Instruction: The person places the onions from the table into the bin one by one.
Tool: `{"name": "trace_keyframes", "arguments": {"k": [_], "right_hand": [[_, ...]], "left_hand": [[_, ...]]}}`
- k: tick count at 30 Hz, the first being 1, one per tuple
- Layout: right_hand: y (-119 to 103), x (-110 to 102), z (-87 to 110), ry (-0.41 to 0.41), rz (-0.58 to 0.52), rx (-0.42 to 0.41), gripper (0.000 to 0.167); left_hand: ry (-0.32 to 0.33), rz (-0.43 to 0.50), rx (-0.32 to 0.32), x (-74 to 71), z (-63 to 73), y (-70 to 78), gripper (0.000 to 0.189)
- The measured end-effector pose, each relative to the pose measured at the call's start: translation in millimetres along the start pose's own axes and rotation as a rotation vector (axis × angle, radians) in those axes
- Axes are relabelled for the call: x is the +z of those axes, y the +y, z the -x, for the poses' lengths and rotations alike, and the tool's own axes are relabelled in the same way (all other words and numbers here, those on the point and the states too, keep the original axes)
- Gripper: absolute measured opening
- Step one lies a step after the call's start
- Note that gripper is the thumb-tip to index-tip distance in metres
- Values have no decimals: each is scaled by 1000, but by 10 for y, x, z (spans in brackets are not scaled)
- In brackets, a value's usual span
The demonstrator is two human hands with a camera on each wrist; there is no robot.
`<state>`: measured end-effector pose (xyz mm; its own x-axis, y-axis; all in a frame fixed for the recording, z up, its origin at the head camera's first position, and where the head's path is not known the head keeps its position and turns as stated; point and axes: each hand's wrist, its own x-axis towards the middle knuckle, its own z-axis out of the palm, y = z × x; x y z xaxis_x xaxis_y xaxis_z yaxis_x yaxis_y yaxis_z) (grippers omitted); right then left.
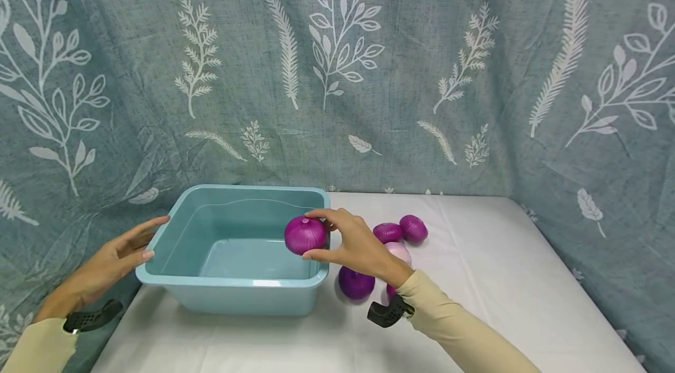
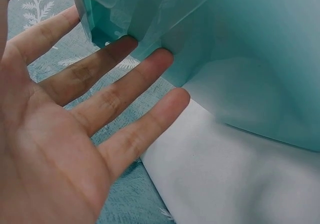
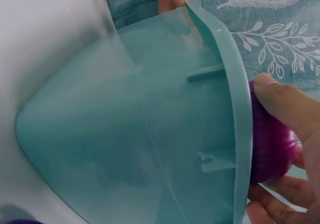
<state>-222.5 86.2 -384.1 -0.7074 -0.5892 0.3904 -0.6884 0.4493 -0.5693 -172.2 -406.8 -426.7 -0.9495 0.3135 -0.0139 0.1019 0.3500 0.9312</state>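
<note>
My right hand [image 1: 355,244] grips a purple onion [image 1: 304,235] between thumb and fingers, over the right rim of a blue plastic basin [image 1: 232,283]. In the right wrist view, that onion [image 3: 272,139] shows just beyond the basin's rim [image 3: 240,98]. At the basin's left side is my left hand [image 1: 113,259], its fingertips at the rim. The left wrist view shows this hand [image 2: 75,119] with fingers extended against the outside of the basin [image 2: 240,83]. The basin's visible floor is bare.
Right of the basin, several more onions lie on the white-covered table [image 1: 506,279]: a dark purple onion [image 1: 356,283], a paler onion [image 1: 399,252] and two at the back, including one purple onion [image 1: 413,228]. My right forearm partly hides another. A leaf-patterned curtain [image 1: 401,68] hangs behind.
</note>
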Motion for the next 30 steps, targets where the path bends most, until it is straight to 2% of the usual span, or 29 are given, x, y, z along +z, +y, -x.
{"name": "trace_keyframes", "arguments": {"k": [9, 16, 23, 30], "right_hand": [[22, 5, 28, -57, 15, -100, 66], [188, -100, 94, 26, -34, -137, 48], [501, -307, 231, 99, 25, -53, 42], [976, -579, 399, 169, 120, 16, 41]], "left_hand": [[-3, 1, 17, 25, 10, -5, 64], [5, 12, -23, 17, 10, 7, 63], [6, 7, -16, 19, 13, 0, 63], [4, 10, -18, 16, 6, 4, 64]]}}
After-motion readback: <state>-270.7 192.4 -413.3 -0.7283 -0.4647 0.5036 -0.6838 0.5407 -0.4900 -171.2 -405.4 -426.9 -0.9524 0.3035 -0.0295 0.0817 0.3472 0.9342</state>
